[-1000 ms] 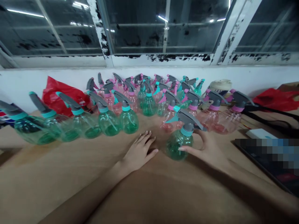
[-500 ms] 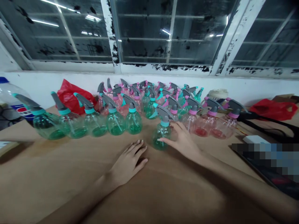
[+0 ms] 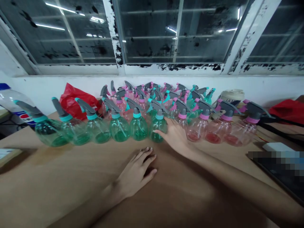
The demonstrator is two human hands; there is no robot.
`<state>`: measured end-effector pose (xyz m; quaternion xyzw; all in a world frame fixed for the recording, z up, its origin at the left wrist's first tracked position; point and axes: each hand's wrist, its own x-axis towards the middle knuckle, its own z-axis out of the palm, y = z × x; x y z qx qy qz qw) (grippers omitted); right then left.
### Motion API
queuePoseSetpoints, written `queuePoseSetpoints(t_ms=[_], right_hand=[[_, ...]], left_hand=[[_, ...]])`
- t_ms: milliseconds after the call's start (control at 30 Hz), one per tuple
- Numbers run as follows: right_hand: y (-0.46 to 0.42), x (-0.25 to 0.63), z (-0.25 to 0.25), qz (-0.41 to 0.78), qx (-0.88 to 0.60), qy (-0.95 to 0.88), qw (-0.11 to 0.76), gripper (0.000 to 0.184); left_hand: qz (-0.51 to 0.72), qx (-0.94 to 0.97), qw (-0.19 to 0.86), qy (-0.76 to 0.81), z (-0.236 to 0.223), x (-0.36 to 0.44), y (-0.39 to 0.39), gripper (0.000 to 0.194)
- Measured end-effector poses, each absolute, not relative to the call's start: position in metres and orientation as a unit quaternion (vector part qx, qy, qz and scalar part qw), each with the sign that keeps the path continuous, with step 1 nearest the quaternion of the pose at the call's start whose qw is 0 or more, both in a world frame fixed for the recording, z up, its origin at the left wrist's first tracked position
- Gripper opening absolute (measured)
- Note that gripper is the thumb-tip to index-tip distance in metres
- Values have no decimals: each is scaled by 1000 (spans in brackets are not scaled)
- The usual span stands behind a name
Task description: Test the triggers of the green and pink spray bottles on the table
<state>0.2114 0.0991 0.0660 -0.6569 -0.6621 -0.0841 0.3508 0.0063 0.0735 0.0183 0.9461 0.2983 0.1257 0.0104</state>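
My right hand (image 3: 175, 137) is wrapped round the side of a green spray bottle (image 3: 158, 125) with a grey trigger and teal collar. That bottle stands on the brown table (image 3: 71, 177) at the right end of a front row of several green spray bottles (image 3: 118, 126). My left hand (image 3: 136, 172) lies flat on the table just in front of the row, fingers stretched out, holding nothing. To the right stand pink spray bottles (image 3: 220, 128), with more pink and green ones crowded behind.
A red plastic bag (image 3: 76, 101) lies behind the green row at the left, a large soda bottle (image 3: 11, 104) at the far left. Another red bag (image 3: 288, 110), black cables, a white box (image 3: 276, 146) and a dark flat object sit at the right. A white wall and windows stand behind.
My right hand has slid the green spray bottle from the table's middle leftward and back into the end of the green row. My left hand stayed flat on the table.
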Motion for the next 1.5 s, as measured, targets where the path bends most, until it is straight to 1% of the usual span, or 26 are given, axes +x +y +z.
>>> queuePoseSetpoints(t_ms=[367,700,767,800,867,900,967,1000,1133,1200,1333,1500], right_hand=[[106,206,74,-90,-678,-655,321,64],[97,210,76,-89,-668,-661,330,72],[84,219,79,-97,-655,-668,339,67],[77,226,80,-100,-649,-671,345,61],[63,243,84,-85,-635,-679,358,42],[56,253,86,-78,-631,-677,370,37],[48,274,88,-63,-648,-656,382,30],[46,283,89,-63,-665,-643,374,29],[52,307,90,-32,-710,-609,352,47],[60,307,90,-43,-718,-606,340,54],[76,297,91,-86,-735,-601,303,63],[94,290,87,-70,-757,-600,250,72]], left_hand=[[121,950,24,288,17,18,85,42],[124,949,32,287,20,19,84,42],[122,949,32,287,19,19,85,42],[122,949,31,289,19,19,85,42],[123,948,30,293,18,19,85,42],[123,947,30,294,19,21,86,42],[130,947,36,293,19,24,86,41],[135,946,41,290,19,27,86,41],[162,945,59,279,19,39,87,39],[172,943,62,278,17,43,88,39],[175,943,61,277,14,46,89,41],[179,943,69,273,14,44,89,40]])
